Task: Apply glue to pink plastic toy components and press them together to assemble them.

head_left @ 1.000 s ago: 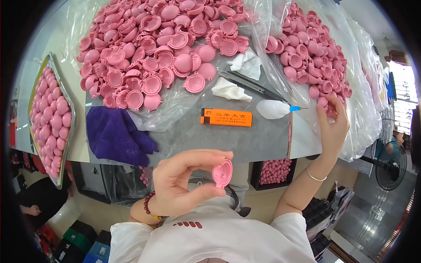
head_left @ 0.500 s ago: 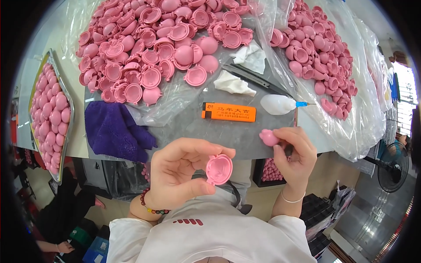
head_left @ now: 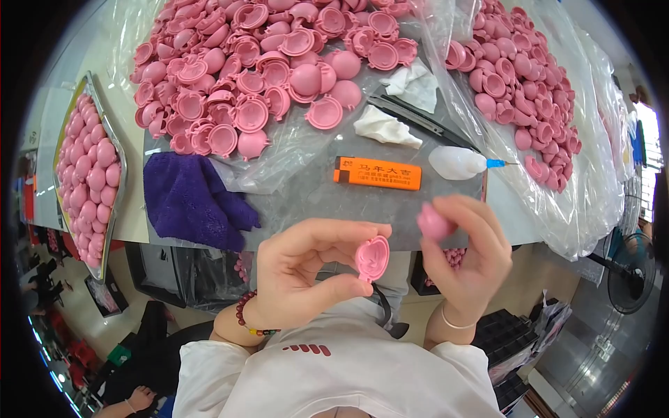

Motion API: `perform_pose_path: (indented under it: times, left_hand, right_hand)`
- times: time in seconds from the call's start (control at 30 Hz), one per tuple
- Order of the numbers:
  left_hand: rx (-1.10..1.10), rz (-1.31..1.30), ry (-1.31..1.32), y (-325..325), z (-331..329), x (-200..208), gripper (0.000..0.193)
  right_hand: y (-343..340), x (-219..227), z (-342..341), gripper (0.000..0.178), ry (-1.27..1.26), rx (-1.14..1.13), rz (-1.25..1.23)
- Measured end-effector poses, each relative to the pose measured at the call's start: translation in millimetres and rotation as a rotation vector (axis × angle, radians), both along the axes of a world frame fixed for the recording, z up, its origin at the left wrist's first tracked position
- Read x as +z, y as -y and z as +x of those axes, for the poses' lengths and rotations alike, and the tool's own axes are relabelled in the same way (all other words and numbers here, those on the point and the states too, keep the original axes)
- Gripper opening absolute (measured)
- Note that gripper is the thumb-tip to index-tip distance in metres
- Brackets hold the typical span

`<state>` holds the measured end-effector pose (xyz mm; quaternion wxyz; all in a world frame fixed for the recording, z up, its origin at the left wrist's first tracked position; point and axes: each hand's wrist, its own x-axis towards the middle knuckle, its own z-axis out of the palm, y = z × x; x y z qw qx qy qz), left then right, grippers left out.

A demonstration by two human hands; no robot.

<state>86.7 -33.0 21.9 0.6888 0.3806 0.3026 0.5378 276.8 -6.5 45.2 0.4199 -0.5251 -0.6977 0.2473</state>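
Note:
Between thumb and fingers, my left hand (head_left: 317,268) pinches a pink plastic half-shell (head_left: 372,258), its hollow side facing right and toward me. My right hand (head_left: 468,254) grips a second, rounded pink plastic piece (head_left: 435,221), slightly blurred, with its domed side showing. The two pieces are apart, both held just off the table's near edge. Beyond my hands lie an orange box cutter-sized bar with dark print (head_left: 377,173) and a white squeeze bottle (head_left: 457,163) with a blue needle tip.
A large heap of pink half-shells (head_left: 251,111) covers the far table, with a second heap (head_left: 519,76) on plastic at right. A purple cloth (head_left: 191,198), white tissues (head_left: 387,130) and dark tweezers (head_left: 421,122) lie nearer. At left stands a tray (head_left: 120,188) of pink balls.
My left hand has turned its half-shell more sideways, toward the right. The right hand's piece has come closer to it, and the whole view has shifted slightly.

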Motion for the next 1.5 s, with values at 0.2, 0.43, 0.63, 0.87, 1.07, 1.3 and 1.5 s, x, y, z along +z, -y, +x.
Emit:
perform_pose_path:
  times: [0.2, 0.43, 0.63, 0.87, 1.07, 1.3, 1.5]
  left_hand:
    - [-0.039, 0.071, -0.086, 0.3, 1.5, 0.0, 0.041]
    - [-0.054, 0.205, -0.240, 1.2, 2.5, -3.9, 0.037]
    - [-0.269, -0.085, 0.133, 0.3, 6.9, -4.0, 0.051]
    - [-0.176, 0.052, -0.023, -2.9, 8.5, -7.8, 0.061]
    - [-0.179, 0.154, -0.110, -2.0, 10.4, -6.0, 0.055]
    - [-0.145, 0.102, -0.019, 2.2, 18.5, -3.6, 0.050]
    - [-0.135, 0.100, 0.026, 5.9, 19.5, -1.8, 0.046]
  right_hand:
    - [7.2, 1.3, -7.0, 0.034, -0.175, 0.338, 0.053]
    - [13.4, -6.1, -6.7, 0.034, -0.153, 0.270, 0.039]
    - [12.8, -12.1, -12.6, 0.034, 0.069, 0.263, 0.440]
    - [17.8, -8.4, -14.0, 0.025, -0.167, 0.301, 0.155]
    - [20.8, -9.3, -17.1, 0.025, -0.321, 0.338, 0.039]
    - [22.6, -14.0, -16.4, 0.026, -0.392, 0.372, -0.002]
    - [28.6, -13.1, -17.7, 0.024, -0.394, 0.342, 0.012]
